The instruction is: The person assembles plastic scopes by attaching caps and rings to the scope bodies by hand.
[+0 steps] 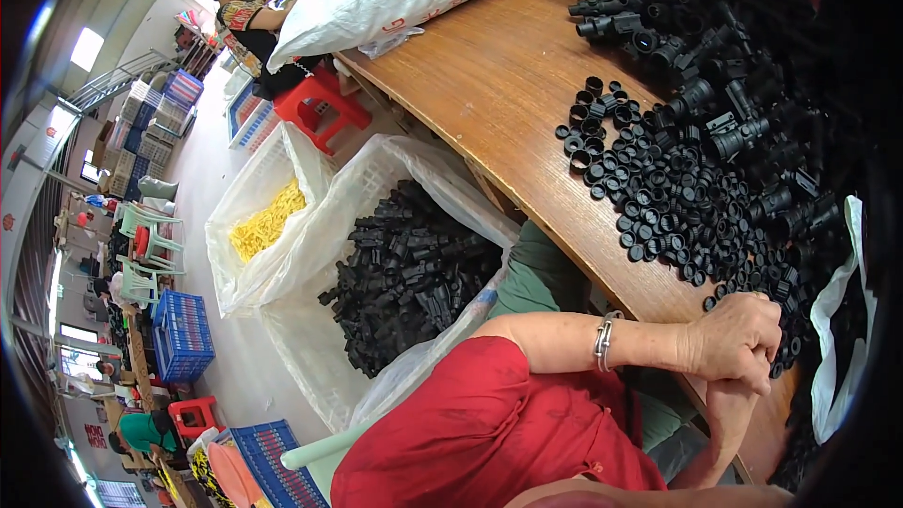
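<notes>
While sitting at the brown wooden table (508, 56), has left hand (734, 343) up against right hand (736, 403) near the edge. Shows the former with fingers bent well inward, the latter mostly hidden. Cannot tell the tightness of either grip, nor anything held inside. Just ahead, see many small black caps (649, 226) spread on the wood, next to a heap of black scopes (729, 139). Farther left, beside the table, see black parts (404, 273) in a clear plastic bag (292, 357), then yellow pieces (273, 223) in another bag (224, 273). Notice a red stool (322, 111) near a co-worker (246, 33).
</notes>
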The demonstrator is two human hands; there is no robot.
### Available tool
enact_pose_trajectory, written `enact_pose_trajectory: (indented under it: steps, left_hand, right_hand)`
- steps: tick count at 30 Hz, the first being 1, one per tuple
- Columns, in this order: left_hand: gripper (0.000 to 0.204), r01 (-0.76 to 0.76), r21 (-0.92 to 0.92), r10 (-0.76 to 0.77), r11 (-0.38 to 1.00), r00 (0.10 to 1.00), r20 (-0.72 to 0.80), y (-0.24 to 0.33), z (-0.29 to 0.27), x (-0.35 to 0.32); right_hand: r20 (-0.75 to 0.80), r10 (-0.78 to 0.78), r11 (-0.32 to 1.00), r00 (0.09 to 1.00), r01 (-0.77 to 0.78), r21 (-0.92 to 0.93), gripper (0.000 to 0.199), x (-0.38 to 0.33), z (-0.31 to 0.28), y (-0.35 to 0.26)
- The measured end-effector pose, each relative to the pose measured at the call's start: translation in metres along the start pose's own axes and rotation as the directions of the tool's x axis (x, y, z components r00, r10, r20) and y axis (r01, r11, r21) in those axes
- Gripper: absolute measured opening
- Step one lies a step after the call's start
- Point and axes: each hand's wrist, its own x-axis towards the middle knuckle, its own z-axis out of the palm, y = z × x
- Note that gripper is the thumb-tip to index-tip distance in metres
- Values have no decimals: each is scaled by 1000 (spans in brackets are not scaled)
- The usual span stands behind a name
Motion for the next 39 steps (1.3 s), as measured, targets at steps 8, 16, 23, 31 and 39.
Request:
enact_pose_trajectory:
  steps: [8, 16, 23, 31, 39]
  left_hand:
    - [31, -13, -51, 9, 999, 997, -82, 11, 4, -8]
    - [32, 24, -11, -25, 1000, 994, -109, 11, 2, -8]
    - [32, -5, -13, 3, 1000, 989, -149, 10, -1, -9]
    - [31, 5, -23, -8, 1000, 988, -152, 8, 7, -10]
    - [29, -77, -54, 61, 996, 967, -249, 6, -8, -18]
  right_hand:
    - [-2, 45, 997, 999, -45, 56, 51, -2, 1, 6]
    - [39, 56, 988, 998, -61, 144, 50, 7, 9, 8]
    - [47, 68, 978, 997, -76, 194, 50, 18, 8, 10]
    - [105, 81, 971, 991, -102, 217, 49, 19, 3, 6]
    - [140, 76, 974, 987, -103, 200, 49, 25, -15, 0]
